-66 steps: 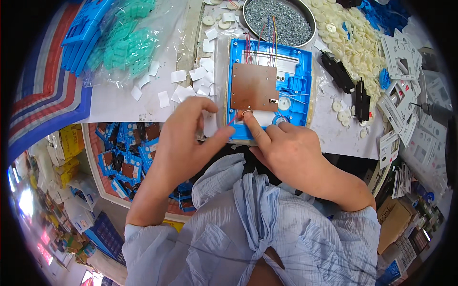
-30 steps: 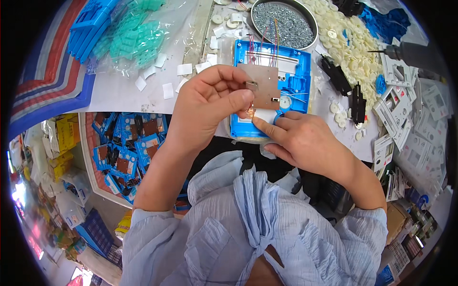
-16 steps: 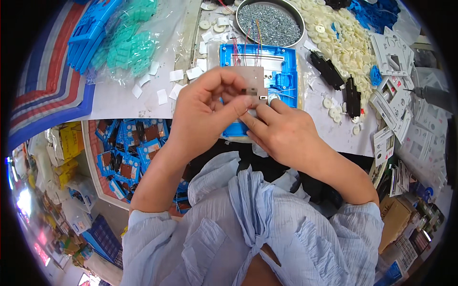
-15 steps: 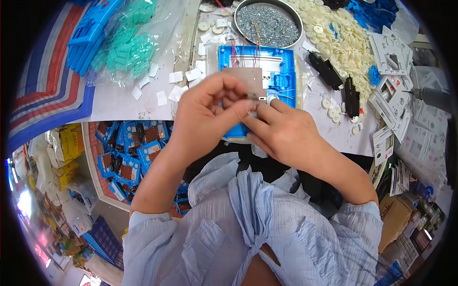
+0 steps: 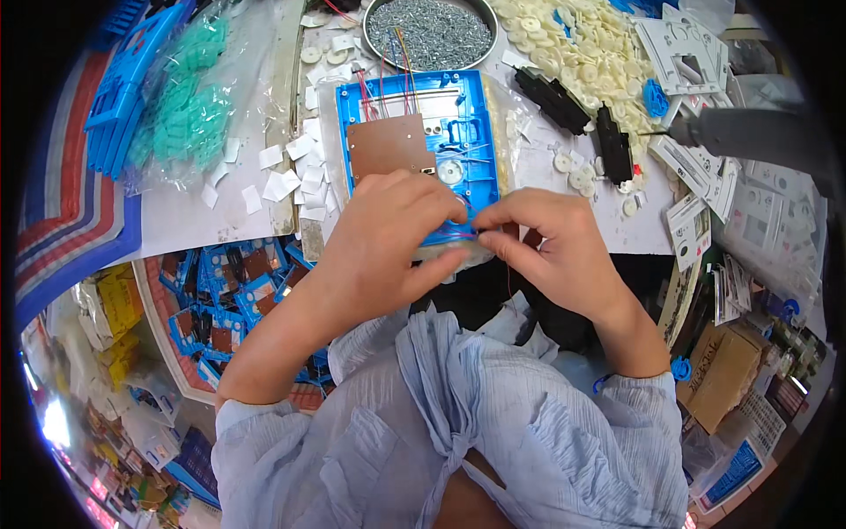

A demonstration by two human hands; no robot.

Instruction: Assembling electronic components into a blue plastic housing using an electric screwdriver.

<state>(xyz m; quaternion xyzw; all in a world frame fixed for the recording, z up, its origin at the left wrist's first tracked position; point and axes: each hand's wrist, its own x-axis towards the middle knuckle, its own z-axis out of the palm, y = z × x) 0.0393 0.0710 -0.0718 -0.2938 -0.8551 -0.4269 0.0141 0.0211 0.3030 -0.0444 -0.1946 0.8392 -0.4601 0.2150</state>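
Observation:
A blue plastic housing (image 5: 480, 97) lies open on the bench in front of me. Inside it sit a brown circuit board (image 5: 388, 145) and a small white round wheel (image 5: 450, 171). Red and orange wires rise from the board's far side. My left hand (image 5: 379, 234) rests over the housing's near left part, thumb and forefinger apart, its other fingertips hidden. At the near right corner, my right hand (image 5: 551, 251) pinches thin reddish-blue wires (image 5: 458, 236) between thumb and forefinger; their ends are hard to make out.
Beyond the housing stands a round metal tray (image 5: 493, 44) of small screws. Cream plastic discs (image 5: 590, 66) are heaped at the far right, near black parts (image 5: 612, 145) and a grey power-driver-like tool (image 5: 749, 137). White paper squares (image 5: 280, 185) lie left; a bin (image 5: 189, 370) holds blue assemblies.
Both hands have come from beside the board to the housing's near edge. My left thumb and forefinger have parted, and the white wheel shows. The whole view has shifted, moving the bench leftward.

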